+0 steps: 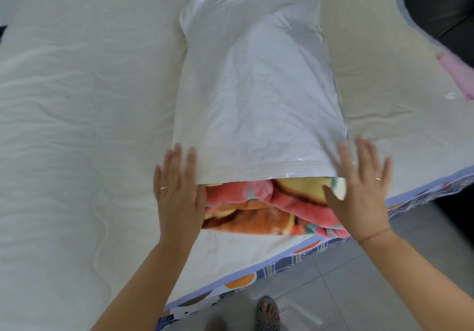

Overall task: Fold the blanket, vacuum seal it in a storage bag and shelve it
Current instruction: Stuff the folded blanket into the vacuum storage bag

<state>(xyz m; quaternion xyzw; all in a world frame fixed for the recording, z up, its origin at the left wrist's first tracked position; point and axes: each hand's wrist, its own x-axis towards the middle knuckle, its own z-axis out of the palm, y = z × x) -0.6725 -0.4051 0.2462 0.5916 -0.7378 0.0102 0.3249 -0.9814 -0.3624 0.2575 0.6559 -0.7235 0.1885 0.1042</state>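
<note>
Grey sandal point(268, 314): at 6 o'clock, a foot on the pale grey tiled floor point(384, 279), beside the bed.
Patterned sheet edge point(295, 259): a blue, white and orange printed border along the near side of the bed.
Left hand point(177, 192): released, fingers straight and spread, gripping nothing. It lies flat at the 9 o'clock side of the bag's mouth, against the blanket's edge.
Right hand point(364, 194): also released and flat, at the 3 o'clock side of the mouth, with the thumb over the blanket. It is blurred, so I cannot tell whether it is pressing down.
Pink, orange and yellow fleece blanket point(269, 207): folded into a bundle, mostly inside the bag, with the near end sticking out at the bag's 6 o'clock.
White, crinkled plastic storage bag point(256, 87): lies on the cream quilted bed cover point(77, 125), running toward 12 o'clock. Its mouth is unsealed.
Done, by my reading: the folding, and most of the stuffing.
Left, by my reading: pushing the last of the blanket in, closing the mouth, drawing out the air, then shelving.
Pink cloth point(459, 74): at 2 o'clock, on the far edge of the bed.
Writing: none readable, with no brand or label showing on the bag or the sheet.
</note>
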